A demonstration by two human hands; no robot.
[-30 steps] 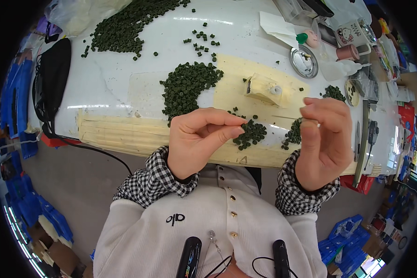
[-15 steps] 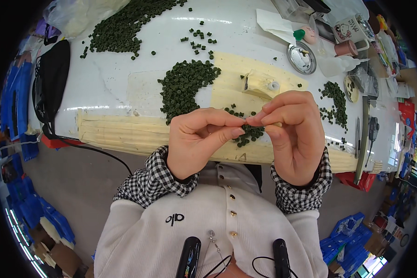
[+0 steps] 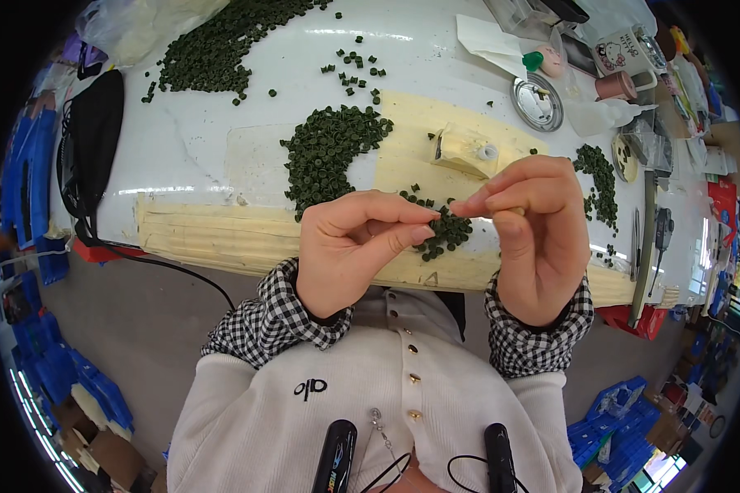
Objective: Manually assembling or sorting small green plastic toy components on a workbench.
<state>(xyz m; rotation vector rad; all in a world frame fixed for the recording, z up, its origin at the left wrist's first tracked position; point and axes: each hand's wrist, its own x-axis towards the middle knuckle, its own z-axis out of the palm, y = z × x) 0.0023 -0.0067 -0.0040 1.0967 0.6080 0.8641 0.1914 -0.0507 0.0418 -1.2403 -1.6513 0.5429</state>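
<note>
Both hands hover over the table's near edge above a small cluster of dark green spool-shaped plastic pieces [image 3: 444,238]. My left hand [image 3: 337,251] is closed, thumb and index finger brought near each other; whatever sits at their tips is too small to make out. My right hand [image 3: 543,238] is closed in a pinch, and a tiny tan bit shows by its thumb tip, its kind unclear. A gap separates the two hands' fingertips. Left of the cluster lies a larger heap of the same green pieces [image 3: 325,156].
Beyond the hands a taped cream block with a white nozzle [image 3: 487,153] stands on yellow tape. More green pieces [image 3: 214,57] are piled at the far left, others [image 3: 598,181] at right. A round metal dish [image 3: 536,103], mug [image 3: 621,53] and tweezers [image 3: 635,242] lie rightward.
My right hand has drawn a little to the right, so its fingertips have parted from my left hand's. The left hand has stayed nearly still.
</note>
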